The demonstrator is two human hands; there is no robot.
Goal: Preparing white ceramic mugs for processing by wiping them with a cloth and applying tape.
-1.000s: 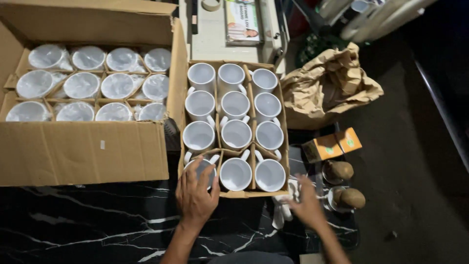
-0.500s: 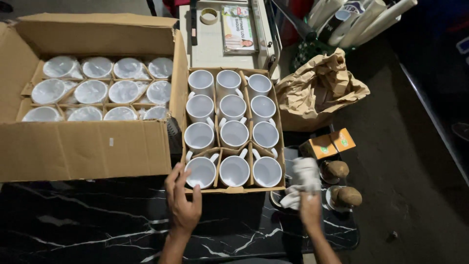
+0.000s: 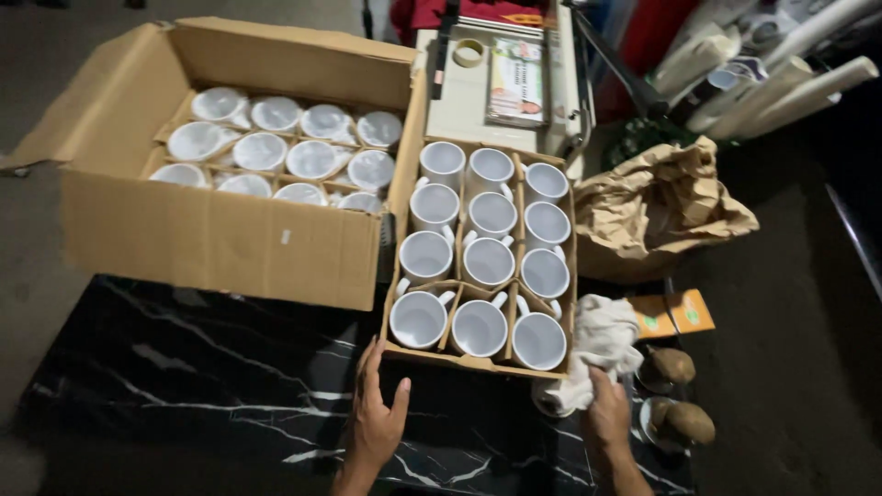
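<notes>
Black marble tabletop (image 3: 184, 367); right hand (image 3: 608, 418) seemingly clutches crumpled white cloth (image 3: 597, 344).

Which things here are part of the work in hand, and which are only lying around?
In use:
- left hand at the tray of white mugs
- right hand holding a white cloth

Lying about:
- big box of wrapped mugs
- crumpled brown paper
- tape roll
- orange box

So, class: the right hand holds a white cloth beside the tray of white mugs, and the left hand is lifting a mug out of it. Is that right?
Not quite. The head view shows the left hand resting open on the black marble table below the tray of white mugs, holding no mug. The right hand does hold the white cloth beside the tray.
</notes>
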